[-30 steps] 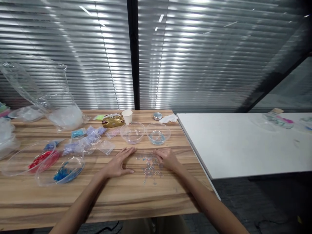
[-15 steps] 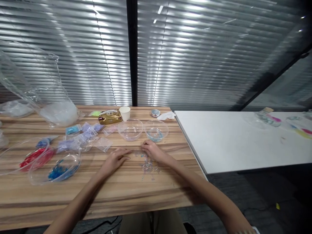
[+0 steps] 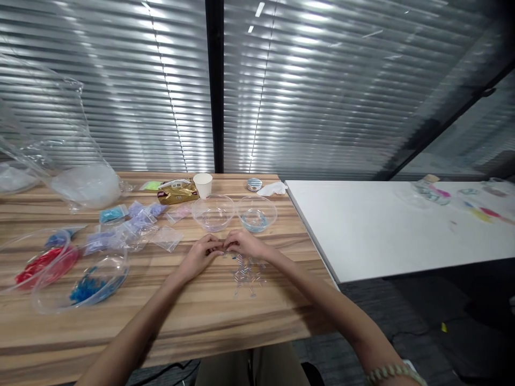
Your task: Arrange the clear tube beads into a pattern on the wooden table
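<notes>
My left hand (image 3: pixel 204 253) and my right hand (image 3: pixel 244 244) meet fingertip to fingertip just above the wooden table. Both are closed in a pinch, and whatever lies between the fingertips is too small to make out. Right below my right hand lies a flat, star-like piece of small clear and bluish tube beads (image 3: pixel 247 274), its upper edge near my fingers. Beyond my hands stand two round clear plastic bowls, touching or nearly so. The left bowl (image 3: pixel 213 213) has a little pale content; the right bowl (image 3: pixel 257 214) contains light blue bits.
On the left are a clear bowl of blue beads (image 3: pixel 89 287), red beads (image 3: pixel 42 268) in another, and several small bead bags (image 3: pixel 140 220). A paper cup (image 3: pixel 203 185), gold packet (image 3: pixel 177 192), silver tin (image 3: pixel 254 184) and tissue (image 3: pixel 272 188) line the back. A white table (image 3: pixel 362 230) adjoins at right.
My hands have come together: the right moved slightly left from above the beadwork, and the left moved right and closed its fingers. The view has shifted slightly.
</notes>
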